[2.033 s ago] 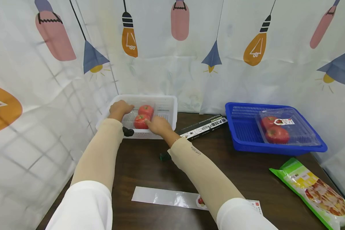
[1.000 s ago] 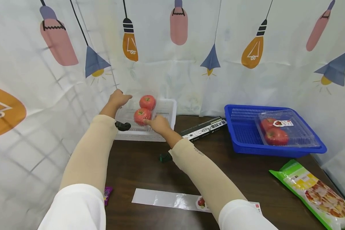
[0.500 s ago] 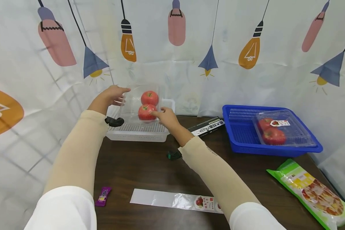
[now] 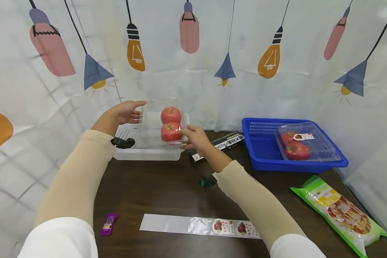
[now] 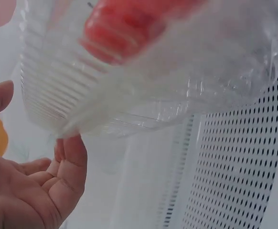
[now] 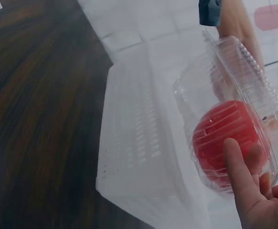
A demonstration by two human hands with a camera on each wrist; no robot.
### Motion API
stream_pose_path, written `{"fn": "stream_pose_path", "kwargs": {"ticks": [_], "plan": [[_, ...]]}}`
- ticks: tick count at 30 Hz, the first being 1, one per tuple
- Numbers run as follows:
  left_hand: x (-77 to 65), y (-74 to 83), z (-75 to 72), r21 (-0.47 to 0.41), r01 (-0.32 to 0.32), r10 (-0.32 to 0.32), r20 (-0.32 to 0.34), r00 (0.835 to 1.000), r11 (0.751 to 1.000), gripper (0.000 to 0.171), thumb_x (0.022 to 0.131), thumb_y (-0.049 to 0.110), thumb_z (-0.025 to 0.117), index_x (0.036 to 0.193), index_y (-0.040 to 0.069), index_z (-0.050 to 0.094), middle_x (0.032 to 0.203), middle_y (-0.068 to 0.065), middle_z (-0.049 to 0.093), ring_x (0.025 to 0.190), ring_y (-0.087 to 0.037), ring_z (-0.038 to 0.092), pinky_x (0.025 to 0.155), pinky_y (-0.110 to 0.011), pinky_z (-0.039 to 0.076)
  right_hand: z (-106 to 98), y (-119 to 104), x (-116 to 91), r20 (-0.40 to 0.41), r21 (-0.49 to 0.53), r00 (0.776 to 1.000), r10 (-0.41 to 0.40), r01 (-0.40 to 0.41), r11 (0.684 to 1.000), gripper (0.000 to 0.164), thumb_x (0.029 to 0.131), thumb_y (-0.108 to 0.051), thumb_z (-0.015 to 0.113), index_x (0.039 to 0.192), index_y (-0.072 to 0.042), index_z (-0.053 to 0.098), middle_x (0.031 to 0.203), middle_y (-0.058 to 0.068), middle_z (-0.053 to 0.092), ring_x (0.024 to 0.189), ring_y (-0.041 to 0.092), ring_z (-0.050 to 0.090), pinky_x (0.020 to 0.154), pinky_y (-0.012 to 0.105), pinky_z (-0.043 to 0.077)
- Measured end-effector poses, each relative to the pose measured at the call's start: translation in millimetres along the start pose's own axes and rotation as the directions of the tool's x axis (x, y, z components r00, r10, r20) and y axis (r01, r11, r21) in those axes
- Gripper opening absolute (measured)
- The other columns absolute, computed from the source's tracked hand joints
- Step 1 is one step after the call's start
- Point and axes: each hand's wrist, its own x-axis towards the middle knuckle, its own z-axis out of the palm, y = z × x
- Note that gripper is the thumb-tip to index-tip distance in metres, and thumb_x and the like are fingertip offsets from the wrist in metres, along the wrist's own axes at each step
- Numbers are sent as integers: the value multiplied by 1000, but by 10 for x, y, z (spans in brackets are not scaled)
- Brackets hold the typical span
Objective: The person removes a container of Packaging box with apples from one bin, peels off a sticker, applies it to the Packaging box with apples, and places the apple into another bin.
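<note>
Thumb uppermost, the left hand (image 4: 126, 111) is gripping one side of the clear box (image 4: 152, 123) while the right hand (image 4: 196, 138) is pinching its right edge. It is hanging tilted over the white basket (image 4: 148, 154)

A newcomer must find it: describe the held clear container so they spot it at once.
On the dark table, find the white basket at the far left. Above it, the left hand and right hand hold a clear container with two red apples. Unlike the stickered container in the blue basket, it shows no label.
</note>
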Motion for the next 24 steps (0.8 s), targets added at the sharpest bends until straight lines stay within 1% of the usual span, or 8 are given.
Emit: {"fn": "stream_pose_path", "kwargs": {"ticks": [2, 5, 7, 9, 14, 18, 21, 24], "plan": [[25, -22, 33, -75, 4, -3, 5, 1000, 997, 88, 94, 51, 58, 155, 15, 7, 126, -17, 37, 94, -20, 53, 87, -34, 50, -59, 14, -60, 16, 18, 1000, -14, 14, 1000, 58, 94, -22, 62, 144, -1, 42, 136, 17, 50, 95, 37, 65, 78, 46, 55], [54, -45, 94, -167, 6, -7, -4, 1000, 986, 88, 93, 50, 60, 155, 15, 8, 110, -9, 40, 75, -13, 53, 68, -25, 51, -156, 13, -179, 42, 46, 999, -30, 28, 999, 53, 94, -20, 60, 140, 0, 47, 133, 18, 52, 85, 34, 67, 81, 49, 54], [60, -62, 132, -227, 15, -14, 5, 1000, 974, 89, 93, 51, 60, 154, 14, 8, 106, -7, 44, 73, -12, 53, 66, -24, 49, -223, 14, -261, 51, 75, 998, -26, 22, 997, 57, 93, -18, 60, 144, 1, 42, 137, 19, 49, 79, 31, 67, 80, 49, 54], [52, -90, 169, -252, 29, -25, 18, 1000, 967, 86, 94, 51, 58, 153, 12, 9, 101, -6, 49, 71, -12, 53, 64, -23, 48, -283, 14, -346, 57, 98, 998, -10, 5, 995, 62, 93, -17, 60, 147, 1, 36, 139, 19, 47, 77, 28, 66, 81, 49, 53], [20, -181, 273, -264, 80, -58, 89, 994, 961, 72, 95, 53, 54, 143, 10, 23, 87, -3, 53, 65, -12, 50, 58, -22, 46, -424, 35, -530, 85, 102, 996, 16, -25, 994, 59, 94, -17, 59, 147, 1, 37, 134, 21, 51, 80, 25, 67, 82, 50, 53], [-2, -242, 353, -245, 80, -52, 119, 992, 966, 75, 93, 62, 50, 137, 3, 38, 76, -1, 48, 57, -11, 44, 53, -21, 43, -506, 33, -667, 104, 94, 994, 11, -21, 995, 58, 95, -19, 59, 146, 0, 39, 130, 21, 54, 80, 23, 68, 80, 48, 54], [-15, -280, 417, -216, 73, -43, 138, 989, 974, 81, 93, 65, 44, 141, 0, 42, 67, 1, 41, 53, -10, 40, 50, -21, 42, -556, 19, -772, 120, 89, 993, 1, -12, 996, 61, 94, -18, 60, 148, 0, 36, 136, 21, 50, 78, 21, 66, 79, 48, 55], [-36, -322, 487, -199, 67, -37, 153, 988, 978, 71, 97, 58, 44, 141, 2, 44, 61, 2, 41, 51, -9, 41, 49, -20, 43, -605, 22, -858, 143, 81, 990, 1, -13, 997, 61, 95, -15, 59, 148, 1, 35, 140, 21, 45, 85, 21, 65, 80, 48, 55]]}}
